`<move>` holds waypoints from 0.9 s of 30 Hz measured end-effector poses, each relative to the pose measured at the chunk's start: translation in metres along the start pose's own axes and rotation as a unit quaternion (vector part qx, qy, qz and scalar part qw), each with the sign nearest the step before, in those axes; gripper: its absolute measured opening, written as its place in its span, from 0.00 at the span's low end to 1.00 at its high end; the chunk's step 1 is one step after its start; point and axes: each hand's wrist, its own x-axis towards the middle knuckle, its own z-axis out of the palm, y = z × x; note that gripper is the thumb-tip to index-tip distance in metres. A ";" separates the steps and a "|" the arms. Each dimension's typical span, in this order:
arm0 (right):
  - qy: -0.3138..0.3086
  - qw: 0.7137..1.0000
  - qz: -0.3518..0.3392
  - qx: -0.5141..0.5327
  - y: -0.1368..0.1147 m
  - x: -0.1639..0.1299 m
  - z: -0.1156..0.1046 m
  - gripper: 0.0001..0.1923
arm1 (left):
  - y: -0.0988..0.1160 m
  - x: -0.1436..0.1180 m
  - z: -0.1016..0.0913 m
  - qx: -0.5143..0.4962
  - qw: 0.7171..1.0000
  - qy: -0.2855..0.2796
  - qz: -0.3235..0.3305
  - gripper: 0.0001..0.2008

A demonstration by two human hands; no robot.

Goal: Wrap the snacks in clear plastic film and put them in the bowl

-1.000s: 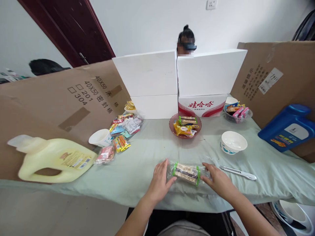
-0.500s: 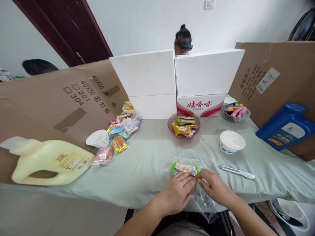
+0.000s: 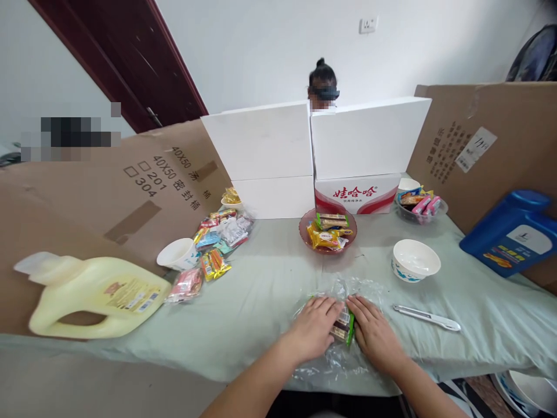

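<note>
Snack bar in its green-edged wrapper lies on the near middle of the table, on a crinkled clear plastic bag, between my two hands. My left hand and right hand press flat on it from either side, fingers spread, neither grip closed around it. A white knife lies just right, a white bowl farther off.

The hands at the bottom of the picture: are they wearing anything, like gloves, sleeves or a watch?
No. The left hand and the right hand are both bare, with no gloves. No ring, watch or band shows on either. The forearms are uncovered as far as the picture's lower edge, so no sleeve comes into view. Nails look short and plain.
</note>
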 end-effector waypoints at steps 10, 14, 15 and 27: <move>-0.012 1.000 0.004 0.002 0.002 -0.002 0.002 0.22 | -0.057 0.000 -0.017 -0.129 0.988 -0.019 -0.080 0.33; -0.006 1.000 0.008 0.010 0.001 -0.002 0.003 0.21 | -0.082 -0.001 -0.046 -0.263 0.944 0.096 -0.175 0.29; -0.003 1.000 0.008 0.011 0.001 -0.002 0.003 0.21 | -0.084 0.004 -0.055 -0.283 0.932 0.130 -0.188 0.28; 0.029 1.000 -0.004 0.004 0.006 -0.002 0.006 0.19 | -0.124 0.160 -0.114 -0.375 0.832 0.348 -0.213 0.38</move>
